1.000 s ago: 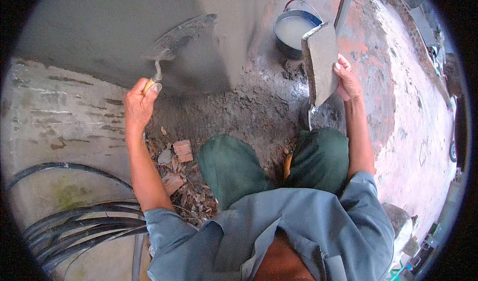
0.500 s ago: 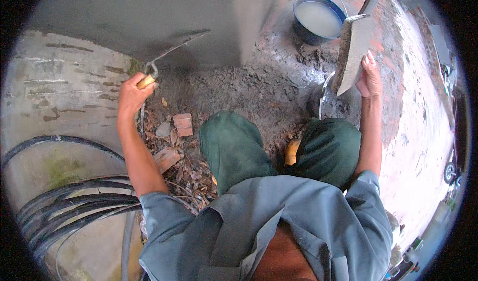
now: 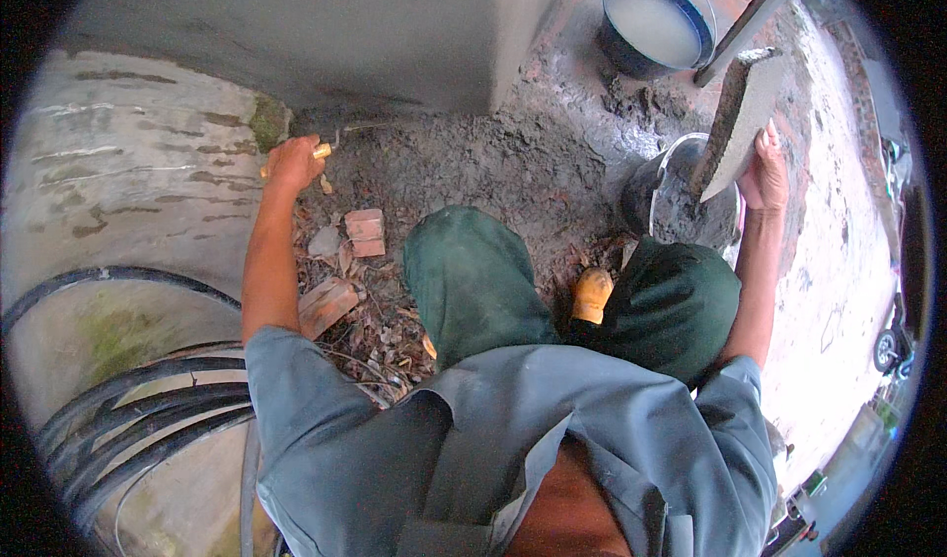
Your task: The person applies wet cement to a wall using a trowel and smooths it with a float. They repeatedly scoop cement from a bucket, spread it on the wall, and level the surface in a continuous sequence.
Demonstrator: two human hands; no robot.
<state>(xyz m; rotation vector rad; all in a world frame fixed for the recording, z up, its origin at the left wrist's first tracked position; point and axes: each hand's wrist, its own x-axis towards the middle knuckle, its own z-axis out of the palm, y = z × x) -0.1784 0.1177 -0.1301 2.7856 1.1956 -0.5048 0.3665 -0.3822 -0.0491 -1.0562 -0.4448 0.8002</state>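
Muddy ground (image 3: 454, 167) behind trowel (image 3: 324, 150), blade (image 3: 365, 126) indistinct.

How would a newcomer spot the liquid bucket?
Right of the smooth grey wall at the top stands a dark round bucket, up and left of the grey board in the right hand. Cloudy, pale liquid sets it apart from the lower bucket, which holds dark grey paste.
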